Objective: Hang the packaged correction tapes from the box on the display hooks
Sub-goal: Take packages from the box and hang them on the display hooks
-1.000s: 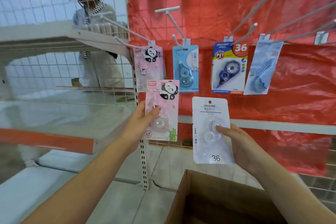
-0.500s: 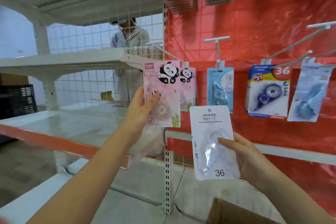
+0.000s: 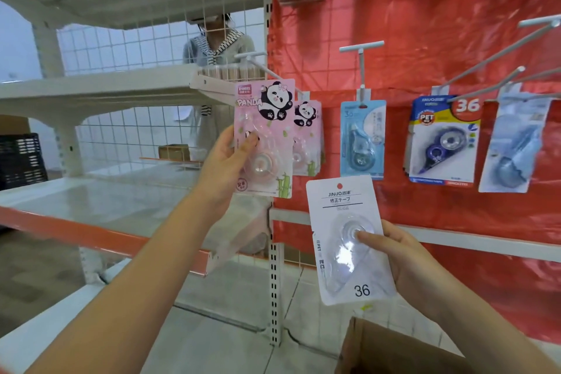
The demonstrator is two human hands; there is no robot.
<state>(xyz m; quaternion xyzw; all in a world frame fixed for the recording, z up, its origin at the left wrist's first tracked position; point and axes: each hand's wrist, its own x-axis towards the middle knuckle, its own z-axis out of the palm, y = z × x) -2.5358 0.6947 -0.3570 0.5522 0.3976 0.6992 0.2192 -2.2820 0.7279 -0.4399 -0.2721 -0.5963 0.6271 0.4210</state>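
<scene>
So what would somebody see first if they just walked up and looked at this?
Probably the pink card pack with a cartoon panda, held up in the left hand right in front of a matching one on its hook. Next, the white card pack marked 36, gripped lower down in the right hand. Behind both glows the shiny red plastic backdrop, with blue packs hanging on white hooks.

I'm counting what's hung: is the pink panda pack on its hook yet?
Not yet. The left hand holds the panda pack in front of the hook.
</scene>
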